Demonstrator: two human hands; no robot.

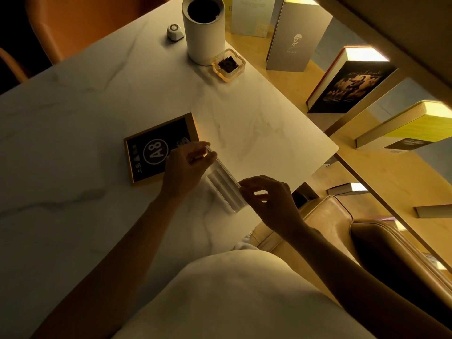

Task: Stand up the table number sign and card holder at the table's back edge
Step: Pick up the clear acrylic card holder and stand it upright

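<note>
Both hands are on the clear card holder (223,185): the left hand (187,165) pinches its far top corner, and the right hand (269,199) has fingertips at the near corner, though the thing's so see-through I can't tell how firm that grip is. It sits near the marble table's (73,118) right edge. The A8 table number sign (159,148) lies flat just left of it. Further back there's a white cylinder (203,30), an ashtray (228,64) and a little call button (175,32).

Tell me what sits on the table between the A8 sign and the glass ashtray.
Nothing: in the head view, the marble tabletop is bare between the flat-lying A8 sign and the ashtray. The white cylinder stands beside the ashtray, off that line.
</note>
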